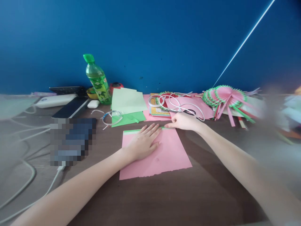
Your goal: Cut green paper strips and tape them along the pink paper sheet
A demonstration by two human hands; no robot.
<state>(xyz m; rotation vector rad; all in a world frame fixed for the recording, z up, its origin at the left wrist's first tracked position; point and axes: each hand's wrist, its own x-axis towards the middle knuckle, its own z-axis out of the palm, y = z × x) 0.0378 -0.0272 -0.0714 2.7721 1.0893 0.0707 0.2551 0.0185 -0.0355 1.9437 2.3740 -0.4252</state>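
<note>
One brown table (150,204) underneath. Flat on it, centrally, one pink sheet (169,157), ragged edge towards six o'clock. From that sheet, at two o'clock, pleated pink-and-green paper fans (227,95); at eleven, green bottle (98,83), standing. At ten, left hand (143,144) flat on the pink, palm down, fingers extended. At one, right hand (184,121), fingers curled, touching the far edge; whether gripping, cannot tell. Along twelve, narrow green strip (130,131).

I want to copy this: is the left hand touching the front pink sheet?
Touching. The head view shows the left hand lying palm down across the front pink sheet, with no gap visible.
</note>
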